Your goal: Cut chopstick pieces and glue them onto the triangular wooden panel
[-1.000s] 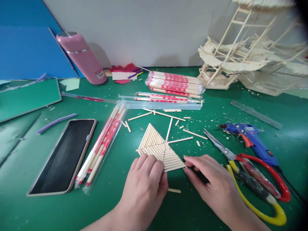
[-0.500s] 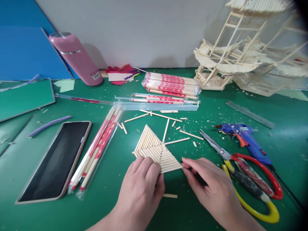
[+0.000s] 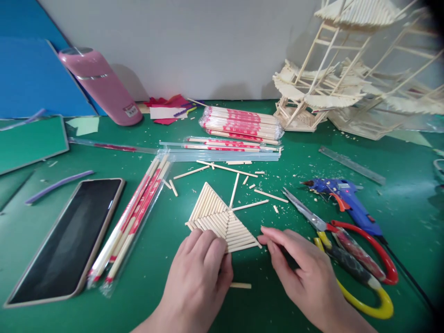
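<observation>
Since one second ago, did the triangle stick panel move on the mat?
No. The triangle stick panel keeps its place beside the loose stick; only the camera shifted.
</observation>
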The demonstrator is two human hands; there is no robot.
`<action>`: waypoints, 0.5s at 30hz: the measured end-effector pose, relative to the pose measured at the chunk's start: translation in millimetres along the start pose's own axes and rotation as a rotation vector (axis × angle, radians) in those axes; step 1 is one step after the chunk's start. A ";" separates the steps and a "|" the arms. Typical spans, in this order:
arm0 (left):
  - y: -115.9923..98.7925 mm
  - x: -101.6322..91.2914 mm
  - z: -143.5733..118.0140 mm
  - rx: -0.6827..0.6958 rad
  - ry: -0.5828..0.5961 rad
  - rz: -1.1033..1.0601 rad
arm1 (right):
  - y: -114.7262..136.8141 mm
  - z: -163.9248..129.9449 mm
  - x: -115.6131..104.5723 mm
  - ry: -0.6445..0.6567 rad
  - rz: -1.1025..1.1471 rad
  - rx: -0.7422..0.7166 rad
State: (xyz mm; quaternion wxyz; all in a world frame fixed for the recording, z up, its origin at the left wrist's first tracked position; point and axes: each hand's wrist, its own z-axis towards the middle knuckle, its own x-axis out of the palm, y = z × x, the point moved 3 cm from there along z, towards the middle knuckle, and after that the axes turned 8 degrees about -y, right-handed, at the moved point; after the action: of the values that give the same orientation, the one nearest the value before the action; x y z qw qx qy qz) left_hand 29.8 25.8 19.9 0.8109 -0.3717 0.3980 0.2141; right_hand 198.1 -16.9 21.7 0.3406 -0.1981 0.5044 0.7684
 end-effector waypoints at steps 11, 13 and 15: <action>-0.1 1.6 1.0 0.010 -0.014 -0.010 | -2.1 -0.5 7.7 -0.013 -0.083 -0.021; -0.9 0.7 1.6 0.009 -0.005 -0.013 | -3.0 -1.3 8.4 -0.009 -0.088 -0.001; -1.5 -0.3 1.3 0.004 0.001 -0.014 | -3.3 -2.5 8.1 -0.013 -0.094 0.009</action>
State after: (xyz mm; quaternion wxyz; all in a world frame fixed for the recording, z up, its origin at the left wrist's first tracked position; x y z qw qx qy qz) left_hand 31.3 25.8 21.3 0.8130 -0.3730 0.3961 0.2073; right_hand 194.8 -15.7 13.3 0.3803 -0.2150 0.4958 0.7505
